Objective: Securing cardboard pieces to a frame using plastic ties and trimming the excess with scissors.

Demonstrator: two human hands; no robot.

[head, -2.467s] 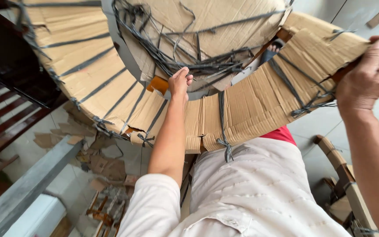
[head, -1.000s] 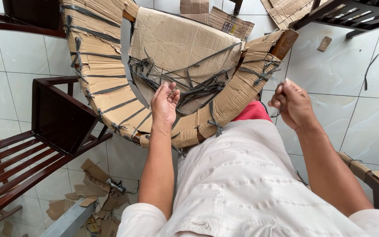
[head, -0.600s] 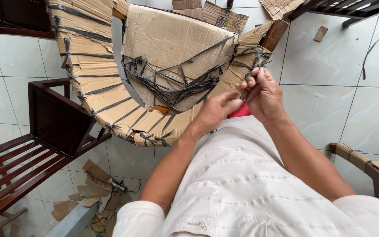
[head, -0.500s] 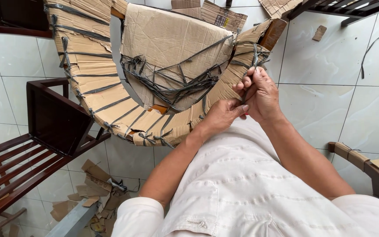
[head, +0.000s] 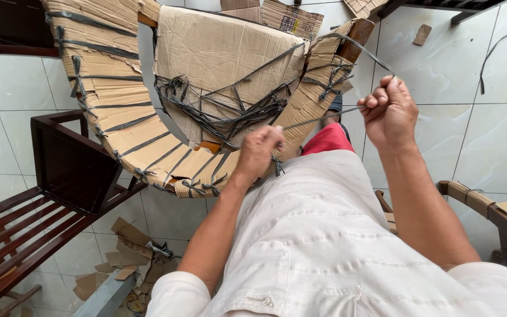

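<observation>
Pulling a strap taut

Gripping one grey plastic strap (head: 324,117), the left hand (head: 259,154) pinches its near end, fingers closed, while the right hand (head: 389,111) fists it higher; it runs up-right, looping round the cardboard-wrapped chair frame (head: 224,70) beyond.

The left hand (head: 259,151) and the raised right hand (head: 389,111) each grip a grey strap (head: 324,117) stretched taut between them, against a curved cardboard-wrapped frame (head: 148,135) bound with more straps.
</observation>
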